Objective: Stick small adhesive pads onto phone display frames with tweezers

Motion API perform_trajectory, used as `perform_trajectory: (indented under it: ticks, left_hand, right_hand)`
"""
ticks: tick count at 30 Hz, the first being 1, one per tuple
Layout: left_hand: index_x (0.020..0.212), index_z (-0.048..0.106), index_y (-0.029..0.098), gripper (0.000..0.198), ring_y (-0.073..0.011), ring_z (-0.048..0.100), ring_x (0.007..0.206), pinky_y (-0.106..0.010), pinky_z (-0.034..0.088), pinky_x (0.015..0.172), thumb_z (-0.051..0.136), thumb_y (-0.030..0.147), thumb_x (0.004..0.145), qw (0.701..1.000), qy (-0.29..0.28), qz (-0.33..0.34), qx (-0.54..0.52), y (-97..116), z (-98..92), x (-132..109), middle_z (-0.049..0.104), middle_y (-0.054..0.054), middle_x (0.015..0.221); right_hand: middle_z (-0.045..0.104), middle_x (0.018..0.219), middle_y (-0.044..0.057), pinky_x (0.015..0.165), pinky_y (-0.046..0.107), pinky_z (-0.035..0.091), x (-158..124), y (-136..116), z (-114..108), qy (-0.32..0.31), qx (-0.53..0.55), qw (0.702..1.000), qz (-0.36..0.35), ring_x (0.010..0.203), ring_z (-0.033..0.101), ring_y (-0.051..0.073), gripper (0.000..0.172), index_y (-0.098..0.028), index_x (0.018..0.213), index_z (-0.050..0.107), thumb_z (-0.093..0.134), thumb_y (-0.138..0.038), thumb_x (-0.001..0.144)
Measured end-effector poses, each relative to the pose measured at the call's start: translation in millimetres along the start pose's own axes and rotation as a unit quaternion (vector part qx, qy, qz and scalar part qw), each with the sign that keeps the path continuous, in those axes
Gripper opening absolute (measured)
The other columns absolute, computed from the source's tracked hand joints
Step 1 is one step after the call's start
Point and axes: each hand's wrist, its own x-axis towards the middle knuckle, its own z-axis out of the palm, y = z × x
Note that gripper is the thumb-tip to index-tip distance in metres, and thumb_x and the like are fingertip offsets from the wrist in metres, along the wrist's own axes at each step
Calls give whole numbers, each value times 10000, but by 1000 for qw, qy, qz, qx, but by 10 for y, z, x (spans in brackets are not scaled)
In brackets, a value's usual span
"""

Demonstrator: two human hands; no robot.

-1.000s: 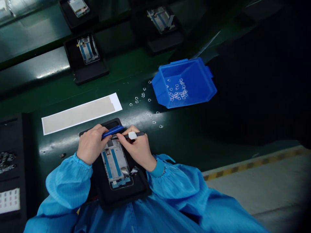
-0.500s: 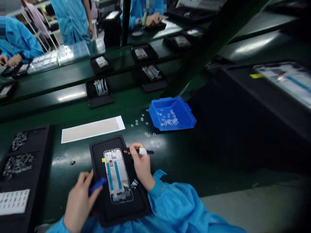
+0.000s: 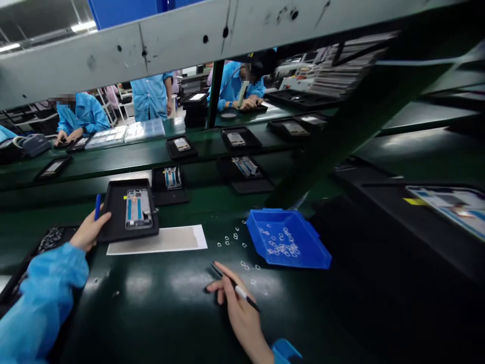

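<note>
My left hand (image 3: pixel 89 228) grips the left edge of a black tray (image 3: pixel 113 212), fingers closed, with a blue stick-shaped tool (image 3: pixel 97 207) also in its grasp. On the tray lies an open phone frame (image 3: pixel 138 210) with blue strips and a yellow tab. The tray is lifted, its lower right corner overlapping a white-edged sheet (image 3: pixel 178 240) from my view. Over the bench to the right, my right hand (image 3: pixel 238 303) holds slim black tweezers (image 3: pixel 241 292) with a white band. Small clear rings (image 3: pixel 243 264) lie scattered past its fingers.
A blue bin (image 3: pixel 299 255) with many rings stands right of centre. Similar trays with phone frames (image 3: pixel 173 178) line the conveyor. At left is a parts tray (image 3: pixel 49 240). A slanted dark post (image 3: pixel 333 146) and an overhead beam (image 3: pixel 182 38) cross the view. Co-workers sit opposite.
My left hand has lifted the tray with the phone frame away from me, toward the conveyor. My right hand has come off the frame, still holding the tweezers. The view has tilted up.
</note>
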Motion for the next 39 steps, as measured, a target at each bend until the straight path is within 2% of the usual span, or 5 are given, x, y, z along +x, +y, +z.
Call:
perform_trajectory:
  ticks: [7,16,23,33,39]
  left_hand:
    - [1245,580,76,451,-356,582,1214,-465,509,967,667,303,866,985,77,-26,154,402,-51,1097,659,-190,1215]
    - [1256,567,164,380,-233,625,1062,-449,548,887,607,354,929,983,-71,9,171,895,1322,959,600,-106,1254]
    - [1114,625,109,311,-133,644,636,-270,554,598,586,347,918,994,-81,34,70,917,890,-51,674,-49,864]
    - [1050,700,202,323,-202,738,757,-241,593,670,638,418,817,990,-85,111,28,-1012,706,-2471,755,-56,879]
    - [1000,721,226,214,-160,681,670,-233,562,622,613,366,879,989,-64,124,54,-1127,718,-2370,693,-31,799]
  right_hand:
    - [735,681,34,515,288,529,26,66,90,-94,-26,995,-11,478,602,175,415,-259,1219,690,481,-512,965]
    - [752,697,65,524,292,549,50,59,72,-76,-5,997,23,476,618,167,474,-186,1214,659,480,-545,961]
    - [774,945,131,573,307,578,111,-146,-48,97,73,992,22,644,704,180,460,-170,1239,574,494,-528,961]
    - [707,1197,138,916,417,556,-15,-90,-19,-8,-33,999,-39,1060,692,228,414,-214,1343,490,539,-358,957]
    - [715,1194,121,937,441,547,-121,-17,43,-79,-150,983,-71,1103,682,254,397,-218,1319,537,565,-335,941]
